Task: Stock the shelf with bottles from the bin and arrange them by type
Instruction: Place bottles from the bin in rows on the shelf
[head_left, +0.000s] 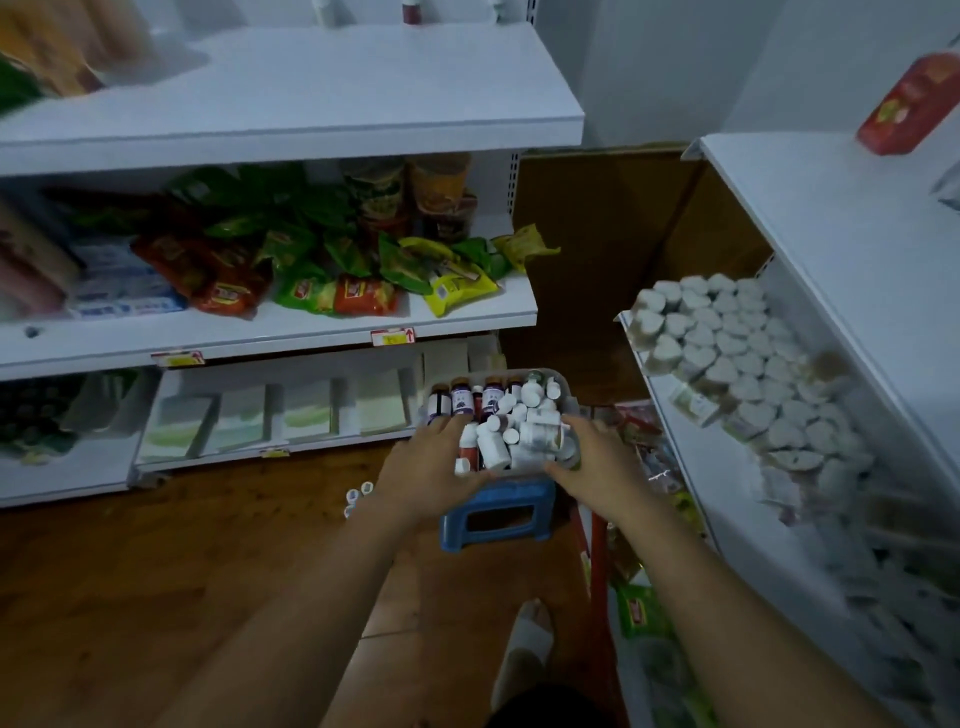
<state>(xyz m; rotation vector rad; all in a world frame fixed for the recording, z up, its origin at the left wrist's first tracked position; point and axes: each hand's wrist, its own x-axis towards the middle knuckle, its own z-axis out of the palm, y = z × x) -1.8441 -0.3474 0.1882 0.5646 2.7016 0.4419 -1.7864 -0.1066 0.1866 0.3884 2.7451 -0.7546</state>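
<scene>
Head view shows my two hands holding the bin of bottles, one hand on each side. My left hand wraps round the near left corner, and my right hand grips the right wall. The bin is just above a small blue stool, and I cannot tell if it sits on it or is lifted. The white bottles are heaped higher than the rim, with dark bottles standing at the back. If I tip the bin even a bit, I think the top ones may roll out and drop on the floor. The stool is small, so the bin could slide off if I let go. A few little bottles lie beside the stool, and I might step on them. The shelf on my right looks packed, so squeezing more in could knock things down.
</scene>
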